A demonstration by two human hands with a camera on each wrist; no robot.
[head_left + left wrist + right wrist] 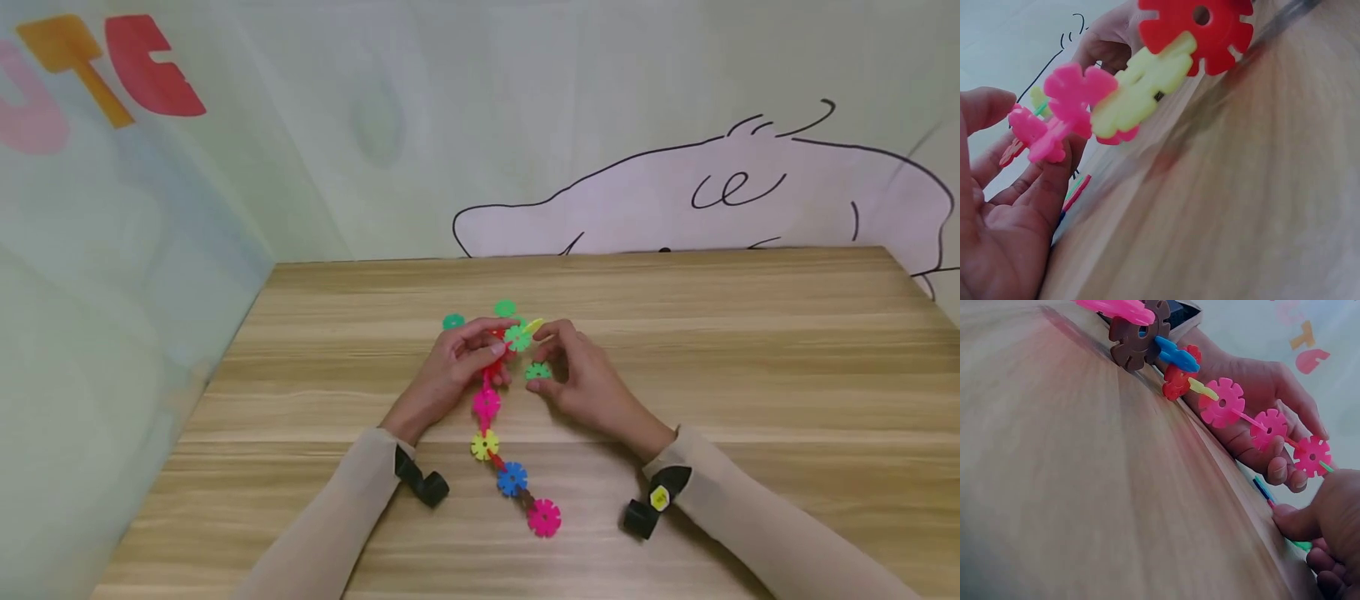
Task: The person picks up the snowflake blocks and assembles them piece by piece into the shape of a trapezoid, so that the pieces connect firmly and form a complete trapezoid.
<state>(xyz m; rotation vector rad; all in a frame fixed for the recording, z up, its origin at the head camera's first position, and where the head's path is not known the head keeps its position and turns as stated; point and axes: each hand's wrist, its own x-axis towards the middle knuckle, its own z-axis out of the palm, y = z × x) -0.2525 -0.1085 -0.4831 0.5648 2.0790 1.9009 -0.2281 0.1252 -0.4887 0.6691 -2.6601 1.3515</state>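
A chain of slotted plastic snowflake discs runs from a pink disc (543, 517) near me, through a blue disc (512, 479) and a yellow disc (484, 445), up to my left hand (457, 362). That hand pinches the chain near its far end, thumb and fingers around the pink and red pieces. A light green disc (517, 338) and a tilted yellow disc (534, 326) stick out past its fingertips. My right hand (581, 371) is beside that end, thumb and forefinger apart. A loose green disc (537, 372) shows next to its thumb.
On the wooden table (300, 375), a teal disc (453, 321) and another green disc (505, 308) lie beyond my hands. The table meets a wall covering (360, 167) with a cartoon drawing. Black wrist straps (423, 483) hang at both cuffs.
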